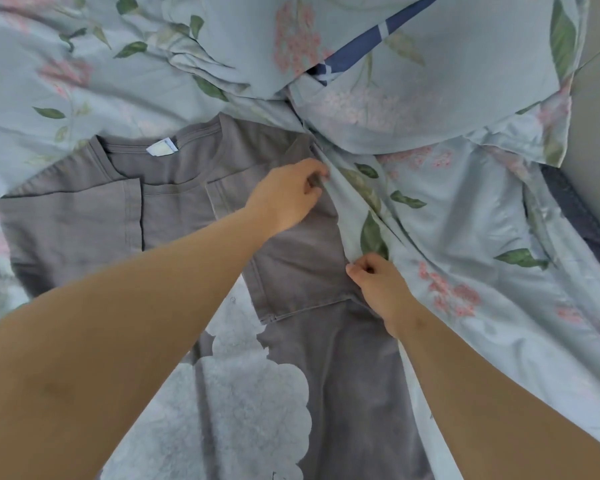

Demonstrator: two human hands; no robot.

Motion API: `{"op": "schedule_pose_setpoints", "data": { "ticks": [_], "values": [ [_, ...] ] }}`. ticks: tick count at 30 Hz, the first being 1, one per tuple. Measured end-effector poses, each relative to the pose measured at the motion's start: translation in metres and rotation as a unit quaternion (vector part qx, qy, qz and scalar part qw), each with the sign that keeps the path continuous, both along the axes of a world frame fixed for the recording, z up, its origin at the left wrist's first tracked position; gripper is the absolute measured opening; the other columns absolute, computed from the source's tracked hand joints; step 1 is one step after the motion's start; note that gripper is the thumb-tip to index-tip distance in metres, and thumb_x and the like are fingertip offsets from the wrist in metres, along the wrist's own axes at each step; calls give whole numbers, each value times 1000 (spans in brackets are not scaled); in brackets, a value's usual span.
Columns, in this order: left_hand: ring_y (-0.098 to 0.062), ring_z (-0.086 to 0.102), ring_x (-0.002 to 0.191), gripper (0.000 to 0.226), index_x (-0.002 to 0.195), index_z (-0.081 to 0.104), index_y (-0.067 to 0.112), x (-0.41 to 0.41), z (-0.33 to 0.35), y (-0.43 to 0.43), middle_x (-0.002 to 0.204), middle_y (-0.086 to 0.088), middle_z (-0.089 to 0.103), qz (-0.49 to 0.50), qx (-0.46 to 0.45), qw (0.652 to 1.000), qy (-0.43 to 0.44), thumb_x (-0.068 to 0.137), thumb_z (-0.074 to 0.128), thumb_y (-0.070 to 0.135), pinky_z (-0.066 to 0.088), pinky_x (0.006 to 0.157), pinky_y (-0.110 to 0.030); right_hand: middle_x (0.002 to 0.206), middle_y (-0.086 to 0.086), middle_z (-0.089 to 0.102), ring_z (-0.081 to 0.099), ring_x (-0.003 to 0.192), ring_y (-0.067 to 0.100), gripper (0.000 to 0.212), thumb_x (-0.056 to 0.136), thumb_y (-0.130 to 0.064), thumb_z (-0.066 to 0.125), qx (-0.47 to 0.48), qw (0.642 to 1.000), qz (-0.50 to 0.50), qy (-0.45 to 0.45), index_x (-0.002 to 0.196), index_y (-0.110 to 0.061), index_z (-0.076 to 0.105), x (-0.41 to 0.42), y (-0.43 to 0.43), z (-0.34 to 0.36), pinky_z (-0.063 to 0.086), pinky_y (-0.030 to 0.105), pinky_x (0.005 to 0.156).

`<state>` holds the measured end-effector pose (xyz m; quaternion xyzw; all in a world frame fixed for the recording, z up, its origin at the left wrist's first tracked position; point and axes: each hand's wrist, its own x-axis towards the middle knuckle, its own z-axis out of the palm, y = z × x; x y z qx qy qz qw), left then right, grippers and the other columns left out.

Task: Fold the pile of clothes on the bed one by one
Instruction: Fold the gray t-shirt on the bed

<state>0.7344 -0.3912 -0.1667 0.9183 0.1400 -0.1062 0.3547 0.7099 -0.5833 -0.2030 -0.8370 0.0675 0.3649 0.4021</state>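
A grey T-shirt (174, 202) lies spread on the bed with its neck and white label at the far side and a pale blue print across its front. Both sleeves are folded inward over the chest. My left hand (286, 199) reaches across the shirt and pinches its right edge near the shoulder. My right hand (378, 282) pinches the same edge lower down, at the hem of the folded sleeve. Both arms cover parts of the shirt's body.
The bed is covered by a light blue floral sheet (482, 271), bunched in folds right of the shirt. A floral pillow or duvet (413, 81) with a dark blue striped piece lies at the far side. A dark strip and wall run along the right edge.
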Motion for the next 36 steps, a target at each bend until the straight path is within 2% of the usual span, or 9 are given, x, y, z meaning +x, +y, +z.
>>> {"op": "schedule_pose_setpoints", "data": {
  "ticks": [3, 8, 11, 16, 22, 27, 30, 34, 36],
  "values": [
    [-33, 46, 116, 49, 147, 23, 33, 18, -10, -16, 123, -14, 49, -28, 13, 992, 125, 100, 36, 32, 40, 99, -41, 70, 0, 46, 41, 67, 15, 28, 96, -19, 48, 16, 1000, -18, -1, 68, -16, 44, 0, -8, 1, 32, 25, 59],
    [-38, 29, 129, 56, 143, 27, 31, 28, -21, -34, 143, -14, 27, 30, 125, 977, 171, 94, 37, 56, 32, 100, -52, 67, -5, 47, 44, 63, 9, 29, 92, -34, 54, 64, 996, -38, 54, 70, -19, 44, -1, -14, 1, 37, 21, 60],
    [-37, 35, 126, 67, 136, 32, 19, 29, -22, -39, 138, -11, 34, 57, 142, 976, 157, 85, 55, 55, 37, 96, -52, 70, -8, 49, 47, 60, 3, 29, 78, -35, 73, 80, 995, 10, 54, 75, -21, 48, -3, -16, 1, 37, 14, 57],
    [-16, 52, 85, 43, 103, 38, 17, 13, -18, -26, 94, 3, 54, 205, -59, 977, 12, 81, 70, 36, 44, 75, -31, 105, 1, 54, 55, 87, 12, 40, 69, -23, 82, 62, 995, 61, 42, 99, -19, 57, -7, -20, 5, 43, 16, 67],
    [-8, 51, 62, 40, 82, 40, 24, -19, 2, 4, 80, 6, 46, 358, -260, 895, -59, 75, 79, 24, 55, 58, -25, 75, 1, 57, 60, 67, 14, 25, 80, -9, 73, 130, 987, 25, 95, 101, -21, 64, -20, -16, 32, 49, 22, 57],
    [-6, 46, 49, 40, 79, 37, 27, -62, 31, 59, 75, 3, 40, 358, -253, 896, -69, 82, 66, 0, 42, 38, -14, 76, 1, 65, 65, 72, 17, 38, 83, -6, 69, 219, 953, 78, 192, 96, -41, 65, -63, 31, 67, 50, 32, 64],
    [-12, 40, 55, 35, 84, 39, 27, -102, 43, 102, 75, 3, 38, 338, -186, 919, -83, 81, 56, -4, 38, 41, -19, 93, 6, 69, 67, 79, 20, 44, 81, 1, 68, 252, 933, 124, 224, 102, -39, 63, -98, 80, 79, 53, 32, 65],
    [-10, 37, 58, 36, 87, 39, 27, -164, 49, 159, 75, 5, 36, 354, -114, 922, -103, 82, 50, -7, 33, 40, -11, 86, 1, 64, 63, 69, 10, 46, 82, 3, 67, 277, 911, 172, 253, 105, -35, 58, -150, 145, 78, 51, 24, 57],
    [-9, 35, 58, 35, 92, 40, 24, -189, 47, 185, 75, 6, 35, 352, -80, 928, -94, 82, 46, -9, 31, 39, -9, 91, 2, 62, 62, 77, 13, 49, 81, 3, 67, 279, 905, 188, 261, 113, -32, 55, -173, 173, 73, 52, 25, 65]
  ]
}}
